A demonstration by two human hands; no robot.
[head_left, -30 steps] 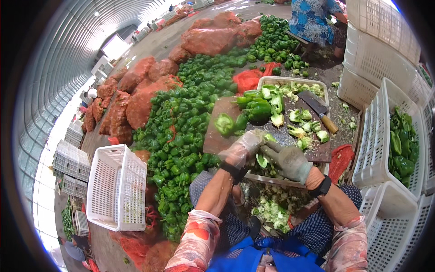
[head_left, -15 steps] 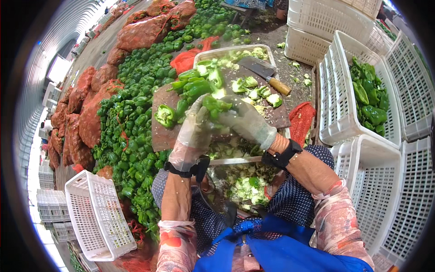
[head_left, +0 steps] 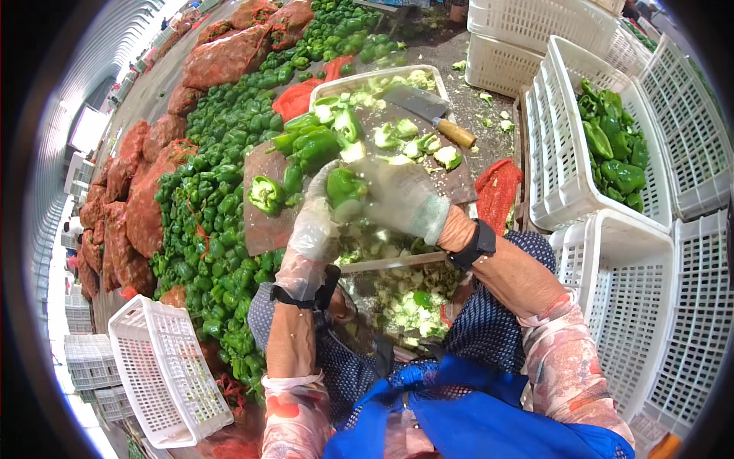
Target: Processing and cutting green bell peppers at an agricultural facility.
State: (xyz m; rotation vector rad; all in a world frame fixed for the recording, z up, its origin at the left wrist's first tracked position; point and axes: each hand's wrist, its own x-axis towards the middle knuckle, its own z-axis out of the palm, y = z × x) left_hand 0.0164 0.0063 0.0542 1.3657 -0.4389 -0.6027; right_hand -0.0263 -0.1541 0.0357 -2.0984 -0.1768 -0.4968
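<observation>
My left hand (head_left: 313, 220), in a pale glove, holds a green bell pepper (head_left: 346, 186) over the near part of a brown board (head_left: 264, 223). Against the pepper's right side is my gloved right hand (head_left: 409, 200), its fingers smeared by motion. Beyond the left hand lies a small heap of green peppers (head_left: 315, 145), some cut open. One opened pepper half (head_left: 265, 194) shows its seeds at the board's left. Pale cut cores (head_left: 447, 157) are scattered to the right. A cleaver (head_left: 419, 101) with a wooden handle rests at the board's far side.
Loose green peppers (head_left: 218, 199) cover the ground at left, with full red mesh sacks (head_left: 153, 187) behind. A white crate (head_left: 164, 367) stands lower left. On the right, one crate (head_left: 562, 138) holds peppers. Trimmings (head_left: 417, 312) fill a container below my hands.
The pepper has turned in my left hand and shows more of its green skin. My right hand has shifted a little and is more blurred. The whole view has moved slightly.
</observation>
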